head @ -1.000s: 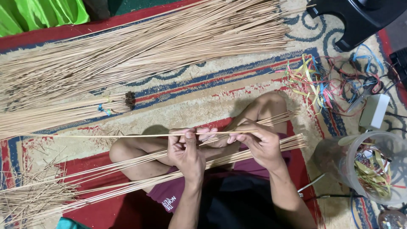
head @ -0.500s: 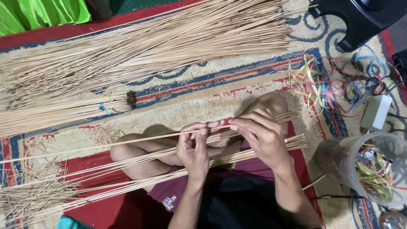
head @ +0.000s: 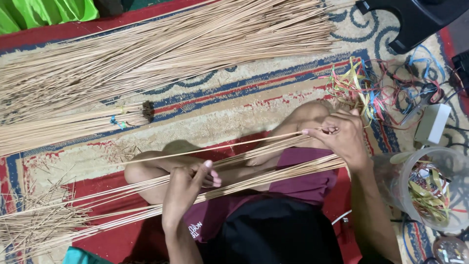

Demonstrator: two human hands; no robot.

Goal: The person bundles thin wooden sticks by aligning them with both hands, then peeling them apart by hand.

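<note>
Rug (head: 273, 93) is carrying everything, its upper half taken by a wide heap of sticks (head: 171, 46) running toward the top left corner, with a tied bundle (head: 63, 128) lying along the left edge below it. Jar (head: 430, 188) of clear plastic is standing at the rug's right edge, holding yellow and green strips, and a tangle of coloured ribbons (head: 371, 85) is lying just above it near a small white box (head: 432, 123). More sticks are resting across the person's crossed legs, their ends fanning out at the bottom left corner. Right hand (head: 342, 137) is pinching the end of a single stick (head: 215, 147) between thumb and fingers, closed on it. Left hand (head: 188, 188) is lying half curled over the lap sticks, touching them, with the single stick passing just above its fingertips; whether it is gripping any I cannot tell. Bare rug is showing between the legs and the heap.
</note>
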